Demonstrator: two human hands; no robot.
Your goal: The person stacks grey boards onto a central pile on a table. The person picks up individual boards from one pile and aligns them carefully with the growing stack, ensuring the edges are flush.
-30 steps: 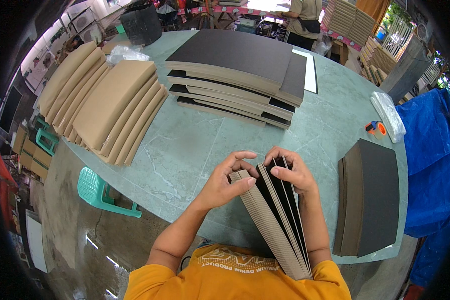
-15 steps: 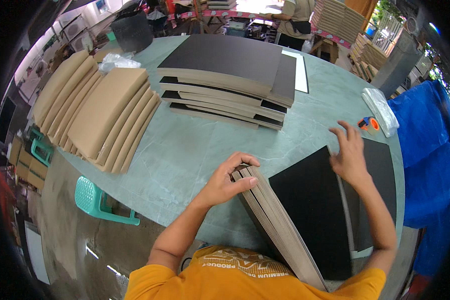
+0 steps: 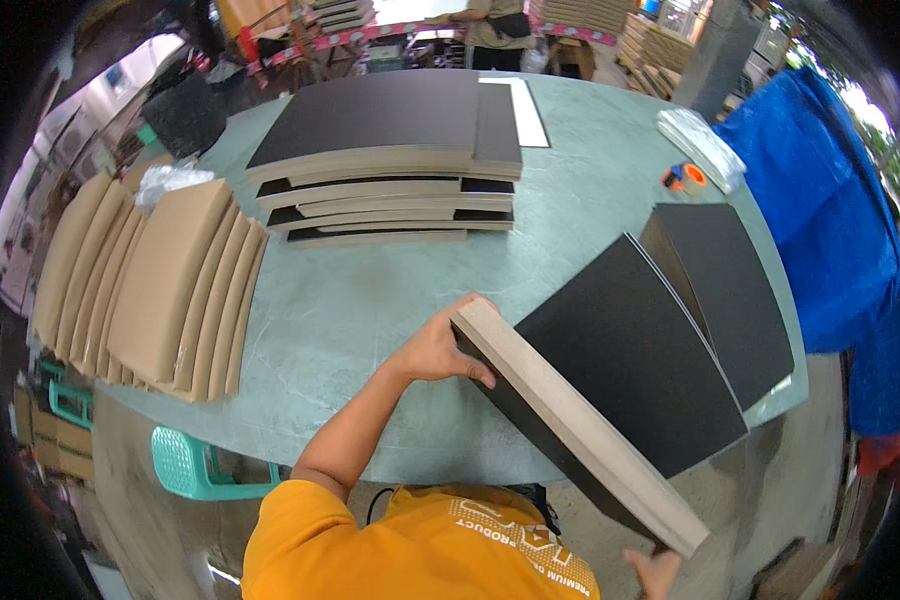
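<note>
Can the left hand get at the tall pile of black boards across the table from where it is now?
Probably, once freed: the left hand grips the far end of the tilted stack, and only bare table lies between it and the board pile.

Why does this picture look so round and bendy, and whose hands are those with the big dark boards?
The picture comes from a wide camera worn on a person's head, looking down, so straight edges curve near the rim. The orange shirt at the bottom belongs to that person. Their left hand grips the far end of a thick stack of dark boards, held on edge. Their right hand peeks in at the bottom, under the near end. On the green table lie more dark boards, a fan of tan boards on the left and another dark pile on the right. Someone else stands far behind the table.
</note>
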